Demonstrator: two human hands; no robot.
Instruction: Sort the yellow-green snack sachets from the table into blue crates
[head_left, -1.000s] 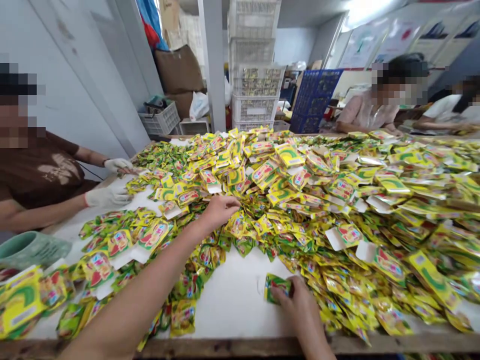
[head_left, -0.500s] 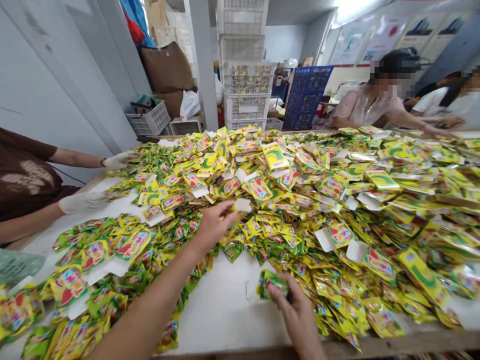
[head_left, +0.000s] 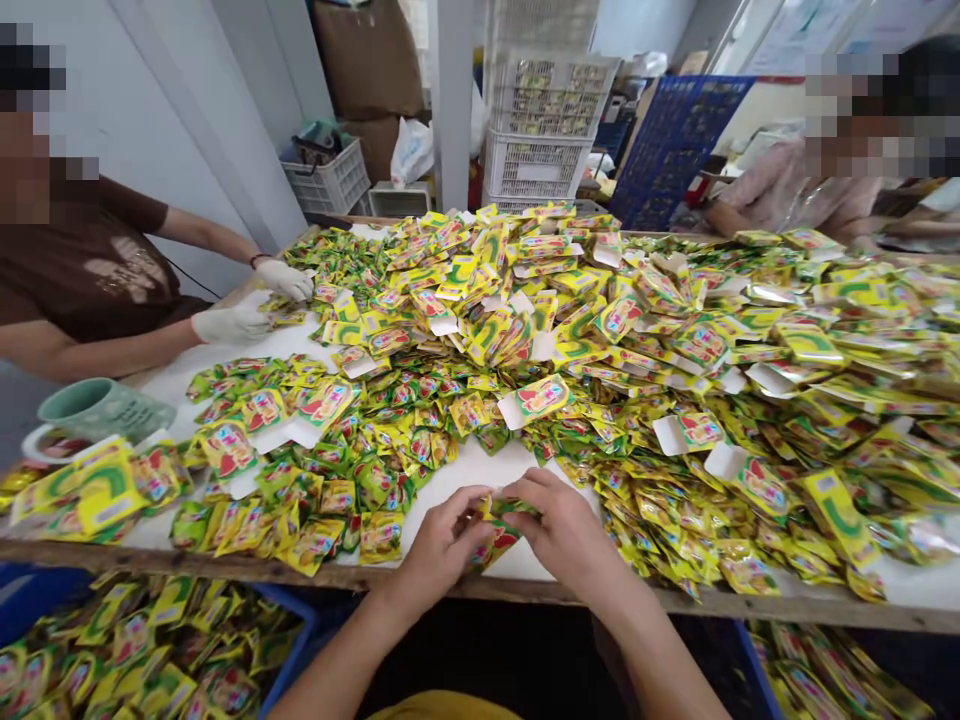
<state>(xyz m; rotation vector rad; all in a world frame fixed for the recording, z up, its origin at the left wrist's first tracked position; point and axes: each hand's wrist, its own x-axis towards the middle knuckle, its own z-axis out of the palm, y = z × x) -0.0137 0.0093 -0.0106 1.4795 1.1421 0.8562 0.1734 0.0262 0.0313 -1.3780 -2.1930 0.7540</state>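
My left hand (head_left: 441, 538) and my right hand (head_left: 561, 528) meet just above the front of the white table (head_left: 484, 470). Between them, both sets of fingers are closed on small green and yellow packets (head_left: 501, 542); how many is hidden by the fingers. Just beyond lies a yellow box (head_left: 541, 398) with a white flap standing open, on top of loose packets. To the left spread more small packets (head_left: 379, 480), and to the right a bank of yellow ones (head_left: 660, 530). A large heap of flat yellow boxes (head_left: 622, 320) rises behind.
Across the left end, a co-worker's gloved hands (head_left: 236, 318) handle packets. A green mug (head_left: 112, 408) stands near the left front. Blue crates (head_left: 300, 640) of filled packs sit below the wooden table edge (head_left: 337, 577). Another person (head_left: 795, 200) sits at the far right.
My left hand has come back from the heap and joined my right hand at the packets. A box with an open flap now lies near where it was. The view has tilted down.
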